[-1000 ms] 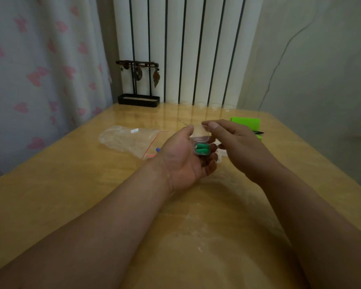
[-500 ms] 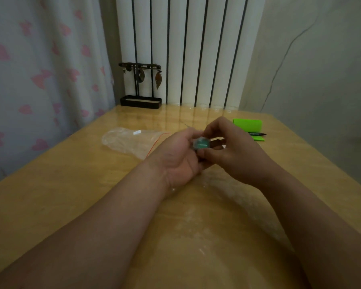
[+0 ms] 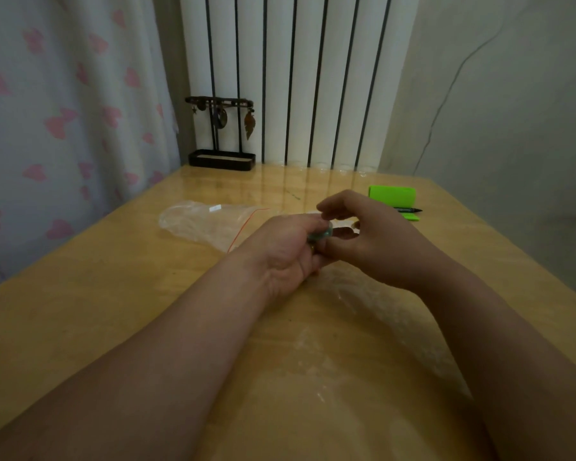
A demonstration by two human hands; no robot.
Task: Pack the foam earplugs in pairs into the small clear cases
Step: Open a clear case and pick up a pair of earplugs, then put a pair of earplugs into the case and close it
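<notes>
Wooden counter (image 3: 113, 294) is sitting against a white radiator (image 3: 313, 78), with a heart-print curtain (image 3: 47, 111) hanging on the left. You are holding the small clear case (image 3: 320, 233), green earplugs showing inside, above mid-counter between both hands. Your left hand (image 3: 280, 257) is curling its fingers round the case from below; your right hand (image 3: 373, 241) is pinching it, thumb and fingers bent over it. Lid position: can't tell. Clear zip bag (image 3: 207, 221) is lying just behind the left hand. Green box (image 3: 392, 196) and black marker (image 3: 408, 210) are lying behind the right hand.
</notes>
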